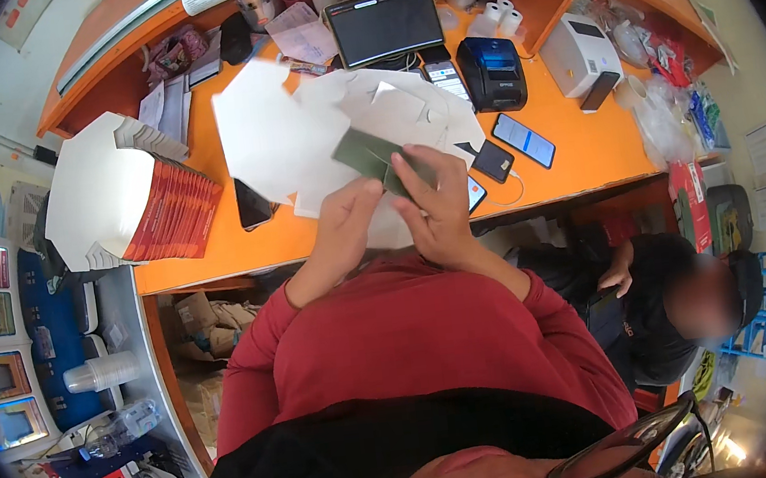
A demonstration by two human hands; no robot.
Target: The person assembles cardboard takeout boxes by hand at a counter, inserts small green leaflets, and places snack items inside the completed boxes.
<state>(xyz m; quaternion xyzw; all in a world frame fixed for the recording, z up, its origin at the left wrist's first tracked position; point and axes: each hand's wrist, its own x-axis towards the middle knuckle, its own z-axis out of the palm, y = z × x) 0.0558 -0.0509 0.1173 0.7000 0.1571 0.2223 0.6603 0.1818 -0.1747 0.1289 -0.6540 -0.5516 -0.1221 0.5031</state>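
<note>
Over the middle of the desk, a flat dark green piece [361, 154], like a card with a thin slit or fold line, is tilted up between my hands. My right hand [438, 203] is closed on its right side, fingers lying over it. At its lower edge, my left hand [346, 224] pinches, with the thumb against it and the other fingers partly hidden. Behind and below lie large cut white cardboard blanks [273, 124], overlapping. A tall nested stack of food boxes [170, 210], red outside and white inside, lies at the left.
The orange desk [571, 159] holds a dark tablet [386, 26], a black receipt printer [491, 74], a white printer [580, 55], a lit phone [524, 140] and a black card reader [492, 161]. Another phone [253, 203] lies by the boxes. A person in black [651, 304] sits at the right.
</note>
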